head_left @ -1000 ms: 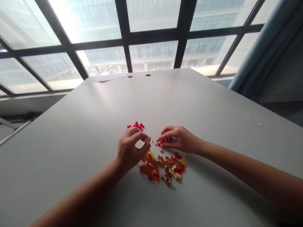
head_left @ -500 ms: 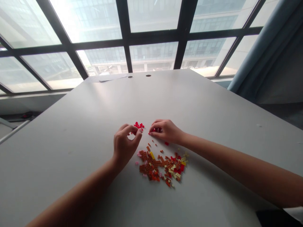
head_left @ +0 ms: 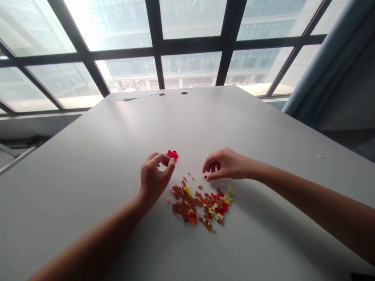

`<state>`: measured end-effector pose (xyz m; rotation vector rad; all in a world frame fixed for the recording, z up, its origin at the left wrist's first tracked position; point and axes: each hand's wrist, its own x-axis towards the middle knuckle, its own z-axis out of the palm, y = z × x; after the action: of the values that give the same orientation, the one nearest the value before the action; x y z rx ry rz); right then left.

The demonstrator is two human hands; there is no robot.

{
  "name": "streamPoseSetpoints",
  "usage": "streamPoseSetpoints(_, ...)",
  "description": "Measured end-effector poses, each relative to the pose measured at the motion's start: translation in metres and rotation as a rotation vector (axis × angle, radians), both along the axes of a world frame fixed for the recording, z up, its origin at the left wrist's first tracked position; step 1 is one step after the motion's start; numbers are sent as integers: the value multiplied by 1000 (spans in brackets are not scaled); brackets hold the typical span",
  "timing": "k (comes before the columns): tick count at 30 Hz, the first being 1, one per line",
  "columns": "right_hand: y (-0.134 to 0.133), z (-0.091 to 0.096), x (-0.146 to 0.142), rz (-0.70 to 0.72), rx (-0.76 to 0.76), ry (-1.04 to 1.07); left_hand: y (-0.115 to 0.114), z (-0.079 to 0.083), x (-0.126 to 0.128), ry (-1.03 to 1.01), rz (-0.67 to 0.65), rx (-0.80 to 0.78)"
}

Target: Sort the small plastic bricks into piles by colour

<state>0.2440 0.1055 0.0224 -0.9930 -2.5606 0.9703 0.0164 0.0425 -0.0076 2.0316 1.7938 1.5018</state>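
Across the upper frame, a black-framed window point(head_left: 190, 52) runs wall to wall, with a blue-grey curtain point(head_left: 328, 66) at upper right. Below it, we have a pale grey table point(head_left: 88, 164) filling most of the view, with two cable grommets point(head_left: 184, 93) at its far edge. Lower centre: a loose pile of miniature plastic bricks point(head_left: 199, 207), mostly brown-orange with red, cream and yellow pieces. Just above the pile sits a small red brick cluster point(head_left: 172, 155), apart from it. Our left hand point(head_left: 154, 175) is right beside that cluster, thumb and index curled into a near-closed ring; whether a piece sits in the pinch, we cannot tell. Our right hand point(head_left: 228, 164) hovers near the pile's upper edge, fingers half open, nothing visible in them, tips just above a stray red brick point(head_left: 206, 177). We judge these bricks light, stiff and tiny, easy to nudge and scatter on a smooth top. Best grip: a fingertip pinch on the long sides of one brick, taken from the pile's loose edge.
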Motion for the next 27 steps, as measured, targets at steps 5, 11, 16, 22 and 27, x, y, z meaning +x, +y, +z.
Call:
streamPoseSetpoints(5, 2, -17, -20, -139, 106, 54, -2, 0, 1, 28, -9, 12)
streamPoseSetpoints(11, 12, -25, -55, -242, 282, 205, -3, 0, -2, 60, -13, 21)
streamPoseSetpoints(16, -15, 3, -3, -54, 127, 69, -4, -2, 0, 108, -50, 37)
streamPoseSetpoints(22, -55, 12, 35, -9, 57, -38, -9, -2, 5, 355, -337, 149)
streamPoseSetpoints(27, -61, -4, 30, -34, 142, -41, -16, 0, 12, 437, -547, 107)
